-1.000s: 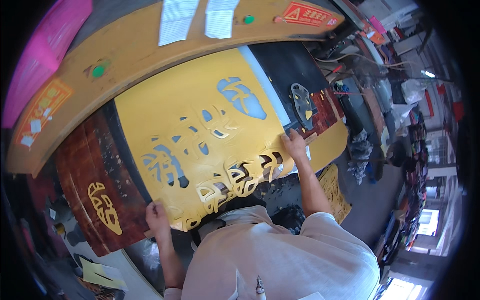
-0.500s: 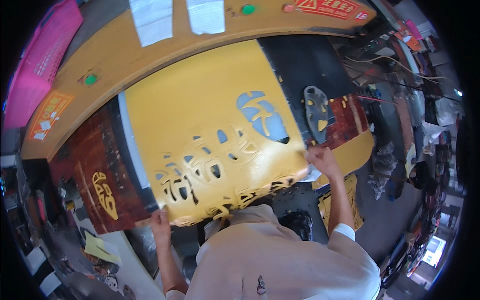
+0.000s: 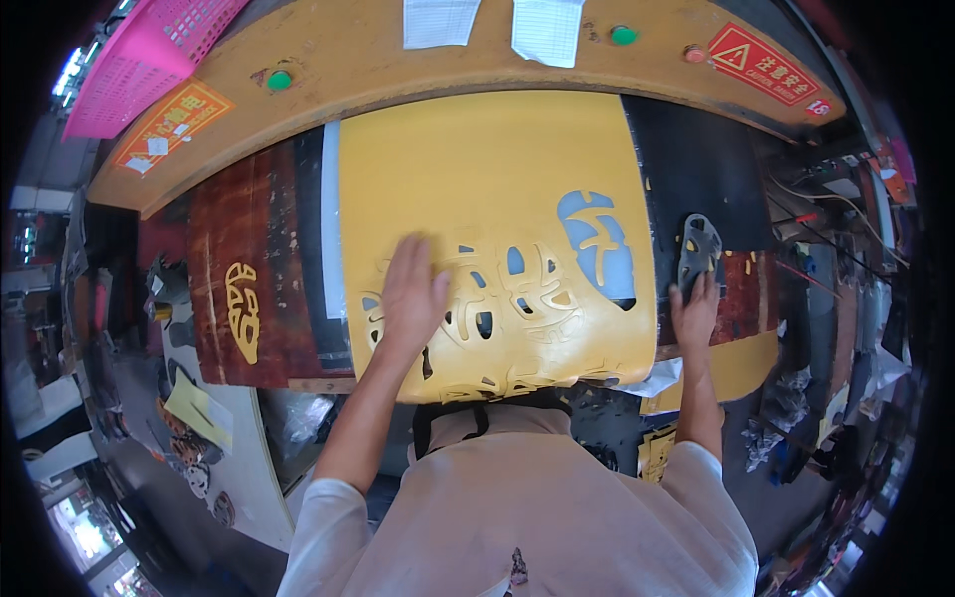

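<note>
A broad yellow sheet [image 3: 477, 149] covers the middle of the work surface. Its near part has many cut-out shapes, and its near edge hangs down towards me. My left hand [image 3: 413, 298] is over the cut part, fingers stretched out and a little blurred; it looks flat on the sheet or just above it. My right hand [image 3: 694, 316] reaches beyond the sheet's right edge with fingers extended. Its fingertips are at the lower end of a grey sole-shaped cutting die [image 3: 699, 249]; whether they touch it, I cannot tell. A yellow cut-out sandal-like piece [image 3: 242, 313] lies on the reddish board at left.
Beyond the sheet runs an orange-brown machine beam [image 3: 398, 95] with green buttons and warning stickers. A pink basket [image 3: 149, 75] stands at the far left. Another yellow sheet [image 3: 731, 373] lies at the right near edge. A black panel [image 3: 691, 164] is right of the main sheet.
Both hands have left the sheet's near corners. My left hand has moved up and inward onto the sheet; my right has moved to the cutting die. The view has turned and shifted.
</note>
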`<state>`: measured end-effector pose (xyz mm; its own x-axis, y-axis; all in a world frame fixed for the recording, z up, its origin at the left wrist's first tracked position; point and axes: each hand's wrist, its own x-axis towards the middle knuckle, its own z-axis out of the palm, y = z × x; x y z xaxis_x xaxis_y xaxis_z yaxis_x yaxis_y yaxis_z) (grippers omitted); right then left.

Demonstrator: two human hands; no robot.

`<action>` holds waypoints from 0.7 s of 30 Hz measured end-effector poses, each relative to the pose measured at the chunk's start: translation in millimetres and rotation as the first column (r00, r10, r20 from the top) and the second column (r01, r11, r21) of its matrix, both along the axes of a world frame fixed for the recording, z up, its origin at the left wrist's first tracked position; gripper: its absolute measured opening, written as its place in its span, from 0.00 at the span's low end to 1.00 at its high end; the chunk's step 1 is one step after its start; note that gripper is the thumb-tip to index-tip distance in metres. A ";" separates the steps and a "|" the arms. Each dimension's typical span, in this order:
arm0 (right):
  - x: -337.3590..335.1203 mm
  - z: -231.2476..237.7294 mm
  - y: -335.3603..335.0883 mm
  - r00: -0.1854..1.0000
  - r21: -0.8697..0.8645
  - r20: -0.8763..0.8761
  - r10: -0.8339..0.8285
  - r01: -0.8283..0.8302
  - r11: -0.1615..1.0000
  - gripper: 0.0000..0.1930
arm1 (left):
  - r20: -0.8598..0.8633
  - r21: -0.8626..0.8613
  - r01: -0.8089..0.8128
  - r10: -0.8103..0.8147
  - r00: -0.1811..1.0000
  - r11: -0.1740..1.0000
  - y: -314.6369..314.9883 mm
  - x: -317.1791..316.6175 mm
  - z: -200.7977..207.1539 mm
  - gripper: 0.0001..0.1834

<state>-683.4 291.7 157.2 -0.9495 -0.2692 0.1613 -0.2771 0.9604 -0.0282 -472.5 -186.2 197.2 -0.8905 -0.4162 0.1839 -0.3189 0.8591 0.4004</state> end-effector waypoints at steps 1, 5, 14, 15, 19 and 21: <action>15.2 8.3 8.3 0.998 0.061 0.055 0.000 -0.003 0.998 0.34 | -0.063 -0.115 0.092 -0.099 0.993 0.989 5.5 -28.4 -4.7 0.33; 48.4 60.6 37.6 0.893 -0.164 0.449 -0.024 0.108 0.981 0.14 | -0.037 -0.091 0.245 -0.249 0.968 0.965 48.5 -72.7 -6.0 0.30; -42.3 34.0 -6.7 0.942 -0.152 0.271 -0.197 0.244 0.958 0.45 | 0.027 0.360 0.122 -0.141 0.990 0.925 46.6 29.5 25.4 0.16; -51.7 22.8 -11.3 0.972 -0.142 0.195 -0.127 0.156 0.977 0.46 | 0.002 0.330 0.076 -0.081 0.997 0.941 33.2 44.2 25.2 0.16; -69.2 0.3 -12.7 0.978 -0.164 0.152 -0.146 0.170 0.972 0.48 | -0.058 0.246 -0.225 0.246 0.968 0.943 -19.1 121.8 22.7 0.15; -72.5 9.0 -15.3 0.971 -0.214 0.190 -0.144 0.184 0.959 0.45 | -0.052 0.229 -0.339 0.360 0.932 0.912 -42.2 154.1 16.6 0.14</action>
